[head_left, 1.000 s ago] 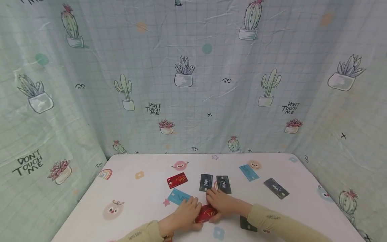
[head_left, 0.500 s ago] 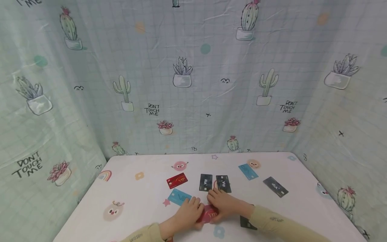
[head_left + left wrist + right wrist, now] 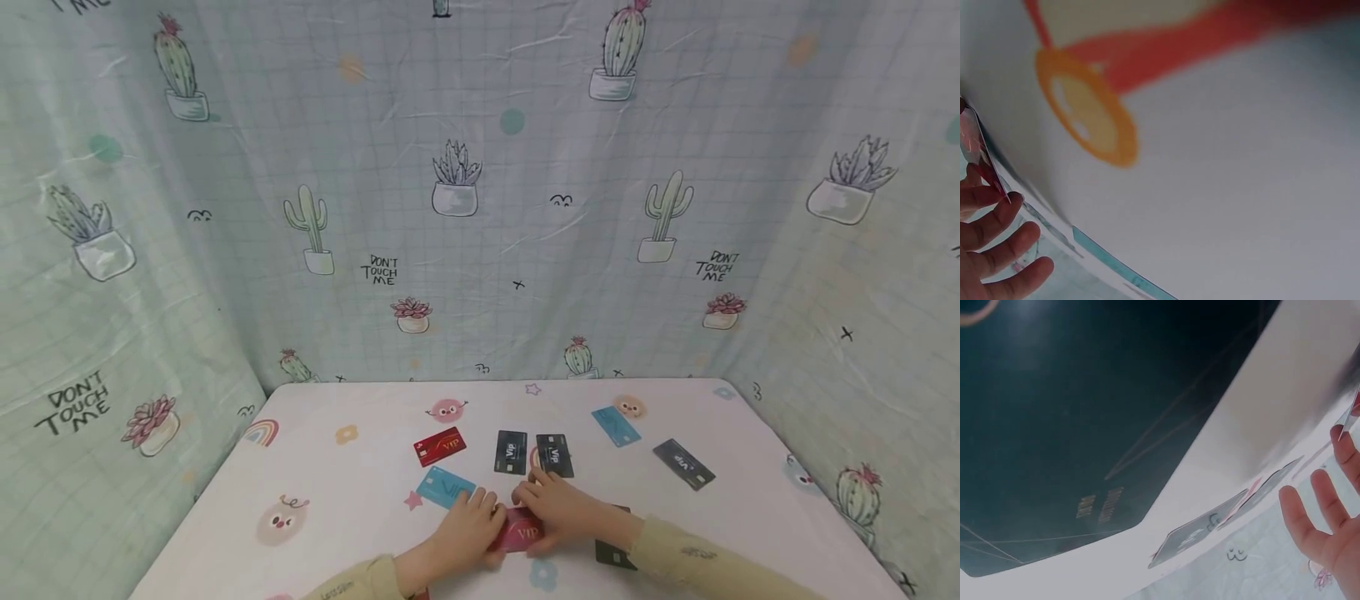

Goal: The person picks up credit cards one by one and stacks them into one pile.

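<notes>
A red VIP card point(image 3: 521, 530) sits between my two hands near the front of the table. My left hand point(image 3: 467, 528) grips its left side, thumb at the lower corner. In the left wrist view the card's edge point(image 3: 985, 159) stands tilted against my fingertips, the other fingers point(image 3: 1016, 244) spread apart. My right hand point(image 3: 562, 510) holds the right side, thumb low and forefinger at the upper edge. The right wrist view shows a sliver of the card point(image 3: 1349, 419) at a fingertip, the remaining fingers point(image 3: 1304, 515) held off it.
Behind the hands lie a blue card point(image 3: 444, 486), another red card point(image 3: 440, 447) and two black cards point(image 3: 511, 452) point(image 3: 555, 456). Farther right are a blue card point(image 3: 617, 427) and a dark card point(image 3: 684, 463). A dark card point(image 3: 615, 557) lies partly under my right forearm.
The red card has tilted, its face turning pinker and paler, and shifted slightly right. My right hand has moved a little to the right; the left has barely moved.
</notes>
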Motion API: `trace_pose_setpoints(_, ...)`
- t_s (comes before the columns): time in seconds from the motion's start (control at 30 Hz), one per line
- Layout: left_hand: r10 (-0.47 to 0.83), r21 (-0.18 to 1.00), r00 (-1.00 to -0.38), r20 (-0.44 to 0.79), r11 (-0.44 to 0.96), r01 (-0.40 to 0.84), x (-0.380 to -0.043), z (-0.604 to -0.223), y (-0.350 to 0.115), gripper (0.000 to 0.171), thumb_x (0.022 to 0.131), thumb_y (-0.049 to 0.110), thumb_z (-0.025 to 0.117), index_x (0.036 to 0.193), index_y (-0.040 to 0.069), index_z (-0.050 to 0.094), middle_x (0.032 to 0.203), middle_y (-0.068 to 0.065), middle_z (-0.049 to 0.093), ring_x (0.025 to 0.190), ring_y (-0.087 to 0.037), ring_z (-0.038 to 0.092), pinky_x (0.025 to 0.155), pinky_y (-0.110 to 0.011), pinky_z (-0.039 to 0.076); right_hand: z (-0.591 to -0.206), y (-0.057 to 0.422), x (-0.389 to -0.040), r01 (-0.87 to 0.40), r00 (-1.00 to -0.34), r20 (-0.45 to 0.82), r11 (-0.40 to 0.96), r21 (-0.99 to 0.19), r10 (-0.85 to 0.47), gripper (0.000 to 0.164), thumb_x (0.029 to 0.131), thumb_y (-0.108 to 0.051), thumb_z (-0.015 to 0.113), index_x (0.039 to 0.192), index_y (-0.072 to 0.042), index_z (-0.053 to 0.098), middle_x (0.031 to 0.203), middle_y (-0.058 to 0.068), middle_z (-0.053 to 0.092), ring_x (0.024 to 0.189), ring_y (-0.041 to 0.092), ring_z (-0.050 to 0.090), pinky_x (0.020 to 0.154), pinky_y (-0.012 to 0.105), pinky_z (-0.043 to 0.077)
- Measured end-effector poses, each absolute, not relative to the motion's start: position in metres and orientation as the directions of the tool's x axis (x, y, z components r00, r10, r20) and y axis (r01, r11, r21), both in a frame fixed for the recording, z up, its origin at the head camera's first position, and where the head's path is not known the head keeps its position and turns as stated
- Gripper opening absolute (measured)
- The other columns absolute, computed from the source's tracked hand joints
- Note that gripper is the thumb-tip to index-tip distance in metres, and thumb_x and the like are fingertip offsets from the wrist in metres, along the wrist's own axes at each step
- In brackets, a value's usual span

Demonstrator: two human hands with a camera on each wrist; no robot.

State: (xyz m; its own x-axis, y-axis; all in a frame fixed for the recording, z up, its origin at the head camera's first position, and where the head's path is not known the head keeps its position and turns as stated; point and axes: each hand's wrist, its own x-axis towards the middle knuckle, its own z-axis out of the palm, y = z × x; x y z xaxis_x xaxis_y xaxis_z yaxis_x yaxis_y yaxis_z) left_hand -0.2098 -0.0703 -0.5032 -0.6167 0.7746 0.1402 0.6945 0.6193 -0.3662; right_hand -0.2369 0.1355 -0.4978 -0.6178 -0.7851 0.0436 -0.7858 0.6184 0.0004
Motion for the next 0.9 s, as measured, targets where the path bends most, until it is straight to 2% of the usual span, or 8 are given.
trace_pose_setpoints(0.13,0.788,-0.379,-0.597,0.152,0.604,0.701,-0.2090,-0.5052,-0.0719,0.049,0.078,0.057,0.054,0.106,0.017,0.055,0.090,0.002,0.052,0.081,-0.012,0.044,0.071,-0.025,0.041,-0.4943,0.1343,-0.2339,-0.773,-0.634,0.022,0.635,0.010,-0.773,0.060,0.070,-0.066,0.056,0.111,-0.023,0.047,0.103,-0.011,0.054,0.096,0.012,0.041,0.082,0.035,0.043)
trace_pose_setpoints(0.3,0.802,-0.408,-0.570,0.177,0.587,0.699,-0.2105,-0.5097,-0.0727,0.049,0.079,0.057,0.053,0.107,0.017,0.056,0.090,0.003,0.052,0.082,-0.012,0.045,0.070,-0.026,0.041,-0.4913,0.1341,-0.2310,-0.769,-0.634,0.014,0.633,0.084,-0.773,0.057,0.072,-0.066,0.054,0.111,-0.025,0.051,0.102,-0.010,0.055,0.100,0.017,0.044,0.086,0.043,0.043)
trace_pose_setpoints(0.47,0.804,-0.406,-0.562,0.195,0.588,0.700,-0.2134,-0.5102,-0.0719,0.054,0.079,0.059,0.051,0.111,0.016,0.054,0.094,0.003,0.052,0.084,-0.012,0.044,0.070,-0.025,0.040,-0.4912,0.1372,-0.2323,-0.757,-0.648,0.022,0.646,0.101,-0.762,0.052,0.072,-0.064,0.054,0.110,-0.028,0.052,0.103,-0.009,0.057,0.109,0.025,0.046,0.089,0.049,0.041)
trace_pose_setpoints(0.67,0.796,-0.396,-0.569,0.208,0.601,0.695,-0.2136,-0.5052,-0.0698,0.053,0.081,0.056,0.052,0.114,0.015,0.054,0.097,0.001,0.054,0.086,-0.013,0.046,0.072,-0.025,0.042,-0.4901,0.1406,-0.2347,-0.743,-0.665,0.034,0.665,0.073,-0.746,0.052,0.073,-0.063,0.054,0.112,-0.029,0.052,0.104,-0.008,0.057,0.109,0.022,0.045,0.091,0.049,0.040)
trace_pose_setpoints(0.9,0.789,-0.400,-0.583,0.195,0.606,0.687,-0.2121,-0.5022,-0.0707,0.054,0.081,0.056,0.051,0.116,0.014,0.055,0.102,0.000,0.056,0.091,-0.015,0.049,0.079,-0.031,0.046,-0.4903,0.1419,-0.2335,-0.742,-0.664,0.043,0.665,0.087,-0.747,0.057,0.073,-0.063,0.055,0.117,-0.026,0.050,0.106,-0.008,0.055,0.106,0.019,0.044,0.090,0.048,0.041)
